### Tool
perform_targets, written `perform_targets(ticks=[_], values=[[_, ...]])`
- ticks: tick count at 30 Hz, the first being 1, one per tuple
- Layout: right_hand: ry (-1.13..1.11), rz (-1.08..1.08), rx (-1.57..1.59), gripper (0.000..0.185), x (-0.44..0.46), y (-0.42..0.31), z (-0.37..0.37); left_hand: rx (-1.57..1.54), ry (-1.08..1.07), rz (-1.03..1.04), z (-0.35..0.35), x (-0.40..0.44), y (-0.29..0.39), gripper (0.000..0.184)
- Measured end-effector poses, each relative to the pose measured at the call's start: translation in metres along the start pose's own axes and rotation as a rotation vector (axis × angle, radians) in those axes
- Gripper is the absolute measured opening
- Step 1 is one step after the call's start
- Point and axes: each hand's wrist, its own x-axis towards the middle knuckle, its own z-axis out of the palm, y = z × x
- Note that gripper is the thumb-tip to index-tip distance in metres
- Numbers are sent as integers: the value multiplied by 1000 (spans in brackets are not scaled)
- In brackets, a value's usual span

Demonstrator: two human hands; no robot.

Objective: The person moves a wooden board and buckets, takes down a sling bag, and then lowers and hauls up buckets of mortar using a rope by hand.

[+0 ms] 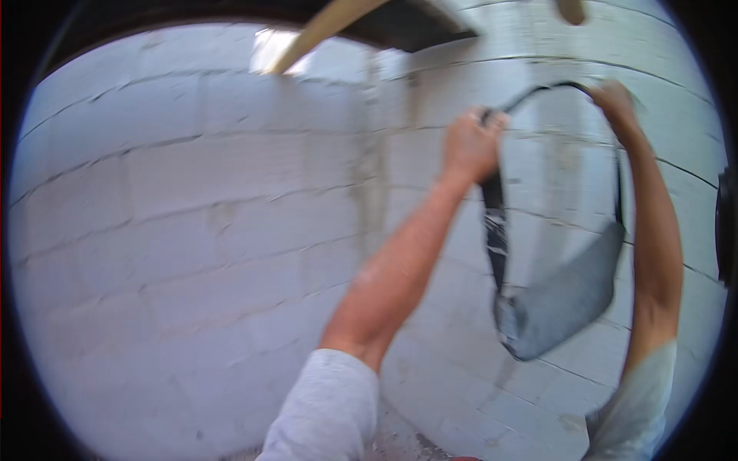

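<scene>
A grey bag (569, 288) hangs from a black strap (493, 230) in front of the block wall. My left hand (471, 144) is closed around the strap on its left side, raised high. On the right, my right hand (613, 104) grips the same strap at about the same height, slightly blurred. Between the two hands the strap arches upward in a loop. The bag's body hangs tilted below, its right end higher than its left, with the lower left corner lowest.
Pale block walls (192, 230) meet in a corner near the middle. Overhead are a wooden beam (327, 31) and a dark panel (407, 27), with a bright opening (280, 50) beside them. A dark object (725, 227) stands at the right edge.
</scene>
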Motion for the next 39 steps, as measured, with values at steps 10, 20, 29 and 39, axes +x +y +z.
perform_targets(ticks=[10,20,29,39], values=[[-540,436,1069,28,-472,-126,131,-631,-151,-686,-138,-303,-29,50],[-1356,516,1373,23,-699,-299,113,7,98,-1213,-382,-508,39,55],[-1998,-377,1572,20,-822,-502,-13,392,574,-1121,-574,-603,175,47],[-2342,-465,1655,17,-869,-632,-117,716,1076,-1233,-667,-653,303,49]])
